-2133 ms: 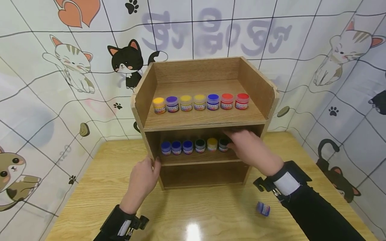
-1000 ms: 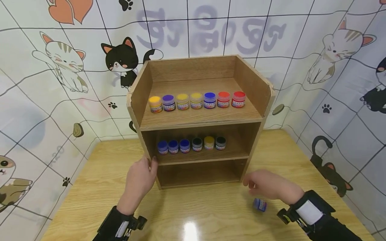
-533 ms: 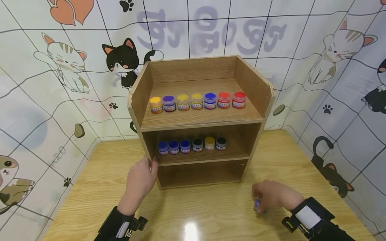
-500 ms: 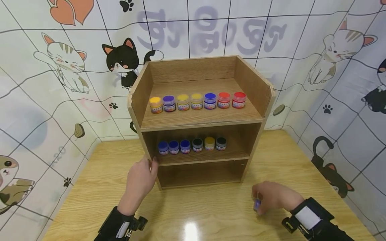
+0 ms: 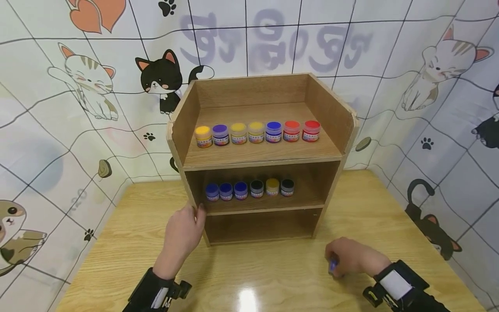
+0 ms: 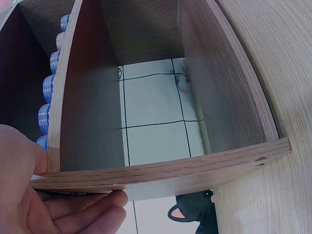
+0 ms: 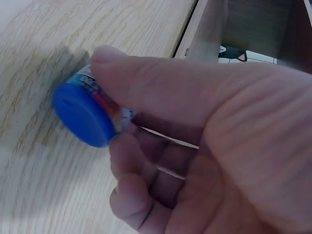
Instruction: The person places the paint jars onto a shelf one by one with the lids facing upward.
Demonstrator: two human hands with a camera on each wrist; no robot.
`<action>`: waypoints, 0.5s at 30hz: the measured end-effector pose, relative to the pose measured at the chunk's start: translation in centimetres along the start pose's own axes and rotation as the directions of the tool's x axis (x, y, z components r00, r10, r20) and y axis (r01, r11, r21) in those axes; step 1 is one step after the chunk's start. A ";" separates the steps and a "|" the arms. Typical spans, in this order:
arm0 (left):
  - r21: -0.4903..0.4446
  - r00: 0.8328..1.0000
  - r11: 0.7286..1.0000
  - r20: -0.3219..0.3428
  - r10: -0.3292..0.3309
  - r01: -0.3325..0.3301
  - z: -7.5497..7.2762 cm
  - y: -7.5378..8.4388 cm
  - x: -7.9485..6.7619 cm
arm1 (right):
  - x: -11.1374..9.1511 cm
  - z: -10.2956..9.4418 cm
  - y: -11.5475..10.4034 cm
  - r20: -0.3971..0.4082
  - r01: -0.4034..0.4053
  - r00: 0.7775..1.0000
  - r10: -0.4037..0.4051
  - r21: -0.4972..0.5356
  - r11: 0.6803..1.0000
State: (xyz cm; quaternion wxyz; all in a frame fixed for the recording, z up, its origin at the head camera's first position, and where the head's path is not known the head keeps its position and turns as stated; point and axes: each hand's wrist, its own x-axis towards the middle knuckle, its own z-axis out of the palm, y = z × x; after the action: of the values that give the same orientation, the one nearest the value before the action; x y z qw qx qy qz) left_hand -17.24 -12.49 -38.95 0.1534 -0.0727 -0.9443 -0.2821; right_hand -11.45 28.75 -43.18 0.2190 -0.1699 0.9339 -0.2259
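Note:
My right hand is low over the table, right of the wooden shelf unit. It pinches a small paint jar with a blue lid, thumb along the label and fingers curled beneath; most of the jar is hidden in the head view. My left hand grips the left side panel of the unit, thumb at the front edge and fingers on the outer face. Paint jars with yellow, purple, blue and red lids stand in a row on the top board. The middle board bears another row of jars, lids blue, black and yellow.
The unit's bottom compartment shows no jars. Right of the black-lidded end jar is bare middle board, up to the right side panel. A light wood table lies in front, and a cat-printed wall covering stands behind.
My right hand has come down from the middle compartment to the table and taken hold of the blue-lidded paint jar lying there. The left hand keeps its place on the side panel.

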 end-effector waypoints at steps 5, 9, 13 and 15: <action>-0.004 1.000 1.000 -0.009 0.008 -0.008 0.1 0.0 0.0 | 0.1 0.1 0.3 -0.019 0.055 0.998 -0.055 -0.031 0.998; 0.000 1.000 1.000 -0.018 0.012 -0.012 0.1 0.1 0.0 | 0.3 0.1 0.5 -0.049 0.102 0.993 -0.105 -0.064 0.993; 0.003 1.000 1.000 -0.014 0.005 -0.005 0.1 0.1 0.0 | 0.7 0.0 0.8 -0.109 0.132 0.984 -0.141 -0.083 0.988; 0.002 1.000 1.000 -0.009 -0.001 0.001 0.1 0.1 0.0 | 0.7 0.0 0.8 -0.125 0.121 0.984 -0.128 -0.063 0.991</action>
State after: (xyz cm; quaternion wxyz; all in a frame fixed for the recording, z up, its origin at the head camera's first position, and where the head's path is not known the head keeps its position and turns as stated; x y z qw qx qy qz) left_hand -17.24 -12.39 -38.99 0.1577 -0.0707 -0.9439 -0.2814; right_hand -12.25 29.11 -43.85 0.1392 -0.2191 0.9394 -0.2239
